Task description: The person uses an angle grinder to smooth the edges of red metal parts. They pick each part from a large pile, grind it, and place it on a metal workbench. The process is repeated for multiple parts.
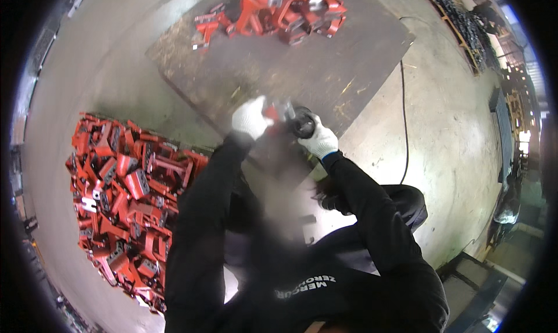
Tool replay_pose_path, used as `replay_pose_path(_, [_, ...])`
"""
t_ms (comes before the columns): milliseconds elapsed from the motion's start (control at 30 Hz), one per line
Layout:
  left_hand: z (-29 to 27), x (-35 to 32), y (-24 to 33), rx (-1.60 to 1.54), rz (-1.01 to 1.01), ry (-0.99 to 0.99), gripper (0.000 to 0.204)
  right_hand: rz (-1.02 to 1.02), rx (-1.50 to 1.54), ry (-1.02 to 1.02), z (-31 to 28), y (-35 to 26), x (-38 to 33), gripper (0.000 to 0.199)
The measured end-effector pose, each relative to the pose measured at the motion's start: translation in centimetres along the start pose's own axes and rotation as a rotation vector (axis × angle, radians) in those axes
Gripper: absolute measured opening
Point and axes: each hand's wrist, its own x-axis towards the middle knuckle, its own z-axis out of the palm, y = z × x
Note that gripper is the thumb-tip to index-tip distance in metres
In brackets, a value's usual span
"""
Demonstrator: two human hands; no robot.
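In front of me, over the near part of a dark metal plate [279,65], both my hands wear white gloves. My left hand [251,118] is closed on a red metal bracket [272,112], blurred and partly covered by the glove. A bare grey metal part [285,110] shows between the bracket and my right hand. My right hand [321,139] is wrapped round a black round-ended tool [302,122]; its exact kind cannot be made out. The tool and the bracket are close together; whether they touch is unclear.
A large heap of red metal brackets [133,196] lies on the floor at my left. More red brackets [290,10] sit on the plate's far end. A black cable [404,118] runs along the floor at right. A loaded pallet [456,28] stands far right.
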Motion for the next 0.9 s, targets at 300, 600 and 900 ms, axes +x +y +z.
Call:
replay_pose_path(300, [-0.3,1.5,2.3,0.12,-0.008,-0.17,0.047,0.225,0.979,0.335,-16.1,2.4,-1.2,0.039])
replay_pose_path(600, [-3.3,14.8,10.2,0.446,0.366,0.24,0.026,0.064,1.178,0.294,-22.7,6.2,-5.6,0.04])
replay_pose_path(900, [-15.1,14.2,18.3,0.049,0.162,0.589,0.094,-0.01,1.097,0.271,-23.0,6.9,-4.6,0.039])
